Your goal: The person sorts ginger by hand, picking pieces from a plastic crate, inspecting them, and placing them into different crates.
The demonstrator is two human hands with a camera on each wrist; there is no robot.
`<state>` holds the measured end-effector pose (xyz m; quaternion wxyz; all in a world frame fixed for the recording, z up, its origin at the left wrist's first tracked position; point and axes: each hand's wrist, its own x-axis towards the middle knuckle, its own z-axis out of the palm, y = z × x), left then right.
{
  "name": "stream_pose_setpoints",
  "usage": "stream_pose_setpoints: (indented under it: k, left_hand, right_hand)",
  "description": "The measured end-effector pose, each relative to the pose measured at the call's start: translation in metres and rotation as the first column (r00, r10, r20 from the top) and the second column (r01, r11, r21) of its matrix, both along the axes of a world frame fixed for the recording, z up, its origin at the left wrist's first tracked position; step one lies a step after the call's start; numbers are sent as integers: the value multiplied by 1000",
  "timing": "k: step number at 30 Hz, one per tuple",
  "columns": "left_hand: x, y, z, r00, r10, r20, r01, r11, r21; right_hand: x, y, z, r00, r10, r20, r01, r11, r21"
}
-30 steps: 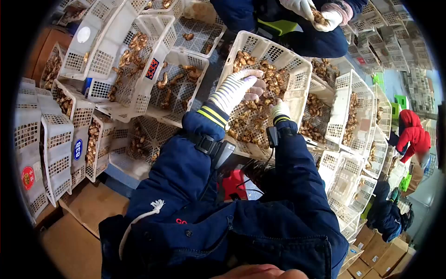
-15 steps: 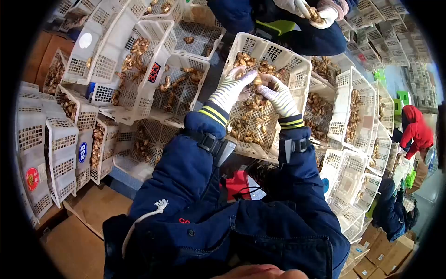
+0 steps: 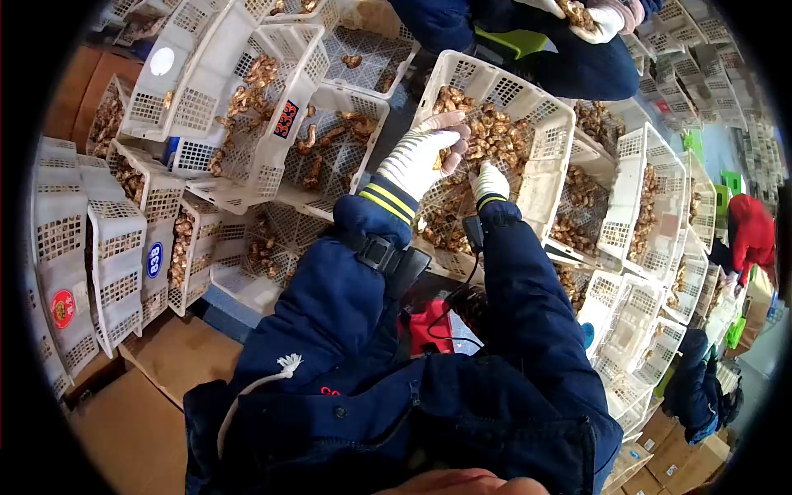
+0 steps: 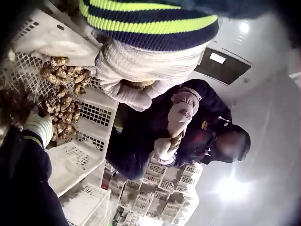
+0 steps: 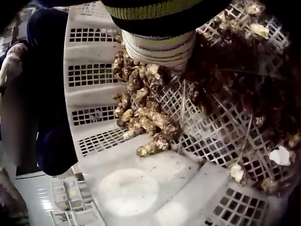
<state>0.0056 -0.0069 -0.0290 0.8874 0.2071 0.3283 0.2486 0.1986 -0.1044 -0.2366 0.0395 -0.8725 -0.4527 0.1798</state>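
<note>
A white lattice crate (image 3: pixel 551 169) (image 4: pixel 70 173) (image 5: pixel 110 181) holds knobbly brown pieces (image 3: pixel 497 139) (image 4: pixel 61 110) (image 5: pixel 151 121), perhaps mushrooms. Over its left side, my striped-gloved left hand (image 3: pixel 422 155) (image 4: pixel 146 68) curls around a small brown piece (image 4: pixel 142 84), partly covered by the fingers. My right hand (image 3: pixel 490 181) (image 4: pixel 39 127) (image 5: pixel 160 49) reaches down into the middle of the crate, at the edge of the heap. Its fingertips are hidden in every view, so whether it grips a piece cannot be seen.
More crates with brown pieces stand left (image 3: pixel 285 169) and right (image 3: pixel 631 202). Across the crate sits a person in dark clothes (image 3: pixel 569 70) (image 4: pixel 214 134), gloved hands around a piece. Cardboard boxes (image 3: pixel 132 429) lie lower left; other people are far right.
Half a second ago both hands met around a piece above the crate. Now they are apart: the left has kept a piece, and the right has dropped toward the heap.
</note>
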Motion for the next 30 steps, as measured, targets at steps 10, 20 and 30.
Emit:
stream_pose_setpoints:
  k: [10,20,30]
  left_hand:
    - [13,-8,4,896,-51,-441,220,913,343]
    - [6,-2,18,951,7,-308,72,967,243]
    - [6,-7,24,961,-98,-258,145,975,166]
  right_hand:
    - [-13,15,161,381,173,-908,472,808,352]
    - [58,2,49,612,-103,-784,472,843,257]
    - [0,16,78,514,66,-855,558,732,392]
